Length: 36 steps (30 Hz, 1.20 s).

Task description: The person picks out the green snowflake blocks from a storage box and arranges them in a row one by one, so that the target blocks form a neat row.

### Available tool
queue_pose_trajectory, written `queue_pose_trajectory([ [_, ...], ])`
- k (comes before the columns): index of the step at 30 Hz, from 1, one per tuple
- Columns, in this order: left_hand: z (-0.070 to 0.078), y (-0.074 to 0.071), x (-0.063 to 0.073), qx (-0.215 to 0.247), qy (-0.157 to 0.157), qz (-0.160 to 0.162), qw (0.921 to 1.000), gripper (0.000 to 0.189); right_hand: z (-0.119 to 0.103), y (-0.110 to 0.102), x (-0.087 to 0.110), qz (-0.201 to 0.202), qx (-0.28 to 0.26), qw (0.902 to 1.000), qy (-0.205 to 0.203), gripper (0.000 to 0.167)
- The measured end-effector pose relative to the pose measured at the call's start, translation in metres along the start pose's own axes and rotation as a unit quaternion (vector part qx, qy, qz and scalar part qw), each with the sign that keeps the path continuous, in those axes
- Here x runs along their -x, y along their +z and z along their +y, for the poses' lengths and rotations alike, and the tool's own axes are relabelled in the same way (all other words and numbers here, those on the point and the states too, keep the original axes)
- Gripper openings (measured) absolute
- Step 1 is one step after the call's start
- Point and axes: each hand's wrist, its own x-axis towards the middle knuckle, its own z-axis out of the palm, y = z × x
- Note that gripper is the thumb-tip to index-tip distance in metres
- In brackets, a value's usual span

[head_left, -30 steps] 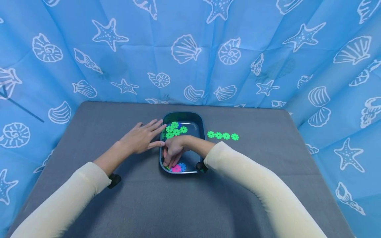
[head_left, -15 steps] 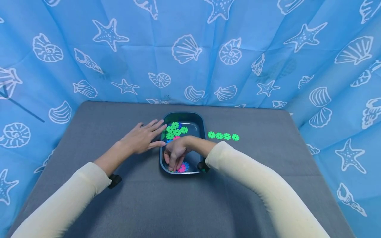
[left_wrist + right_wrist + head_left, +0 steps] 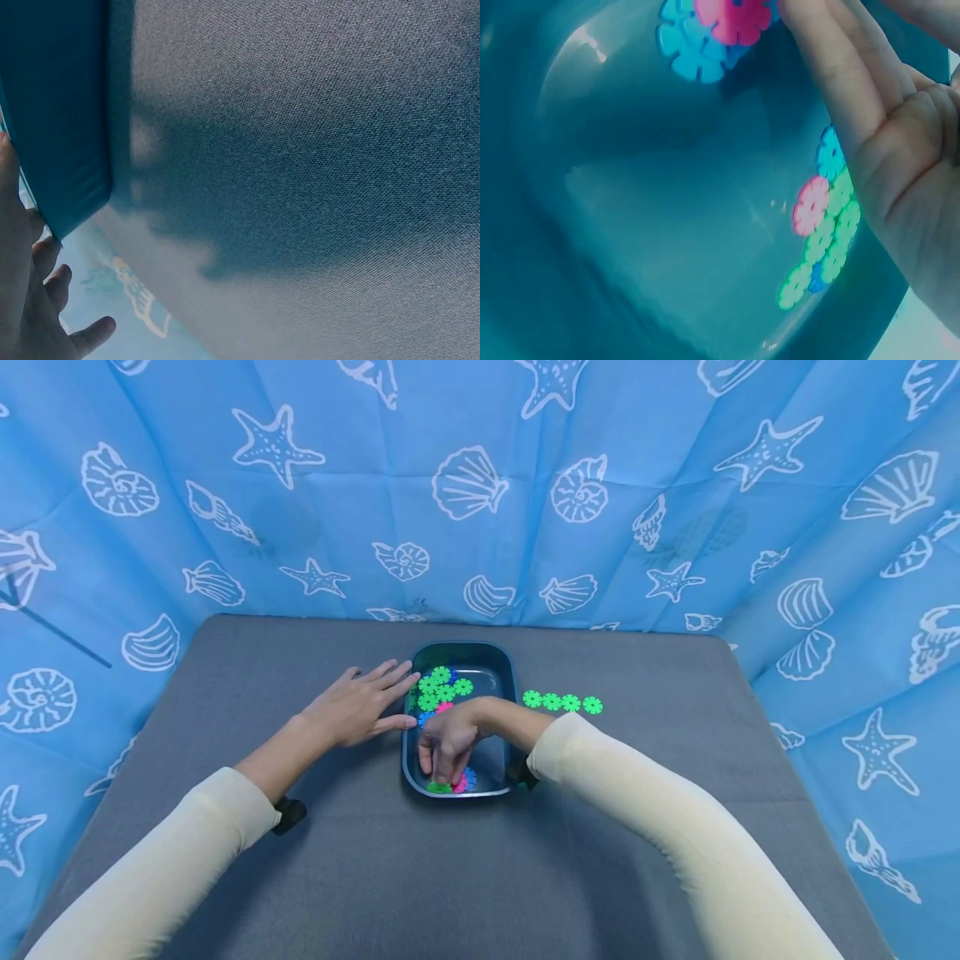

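A dark blue tray [image 3: 491,768] on the table holds toothed, flower-shaped plastic discs. My left hand [image 3: 356,706] lies at its left rim with fingers spread and straight; the left wrist view shows those fingers [image 3: 46,259] along the tray's wall. Inside the tray, my right hand [image 3: 452,735] reaches down, fingertips right at a green disc [image 3: 437,787] by the front wall. I cannot tell whether it pinches this disc. A pink disc [image 3: 739,19] overlaps a blue disc [image 3: 694,56] beside those fingers. Several green discs [image 3: 446,692] lie together at the tray's back left.
To the right of the tray, several green discs [image 3: 561,702] form a row on the grey tablecloth [image 3: 360,877]. A blue curtain [image 3: 480,552] with shell and starfish prints hangs behind the table. Another pink disc [image 3: 811,206] lies by the green group inside the tray.
The right hand has shifted slightly right along the tray's front, and the green disc at its fingertips shows farther right. Pink and blue discs behind the hand have come into view. The left hand stays put.
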Motion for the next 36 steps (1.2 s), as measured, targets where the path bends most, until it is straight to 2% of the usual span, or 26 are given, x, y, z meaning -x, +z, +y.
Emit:
queue_pose_trajectory([
  [4, 0.000, -0.001, 0.000, -0.008, -0.001, 0.002, 1.0000, 0.077, 0.003, -0.003, 0.005, 0.008, -0.001, 0.9999, 0.006, 0.044],
  [10, 0.001, -0.002, 0.002, -0.011, 0.008, 0.009, 0.9999, 0.075, 0.008, -0.007, 0.015, 0.018, 0.008, 0.9998, 0.004, 0.048],
  [14, 0.000, -0.005, 0.003, -0.014, 0.013, 0.010, 0.9998, 0.074, 0.012, -0.010, 0.026, 0.040, 0.009, 0.9991, -0.007, 0.046],
  [18, 0.000, -0.006, 0.002, -0.017, 0.013, 0.005, 0.9998, 0.074, 0.015, -0.010, 0.042, 0.081, 0.005, 0.9965, -0.023, 0.041],
  [27, 0.000, -0.009, 0.003, -0.006, 0.005, -0.009, 0.9999, 0.075, 0.030, -0.014, 0.089, 0.170, 0.001, 0.9834, -0.063, 0.031],
  [36, 0.000, -0.005, 0.004, -0.002, 0.008, -0.006, 0.9999, 0.074, 0.070, -0.024, 0.141, 0.257, -0.025, 0.9625, -0.084, 0.030],
])
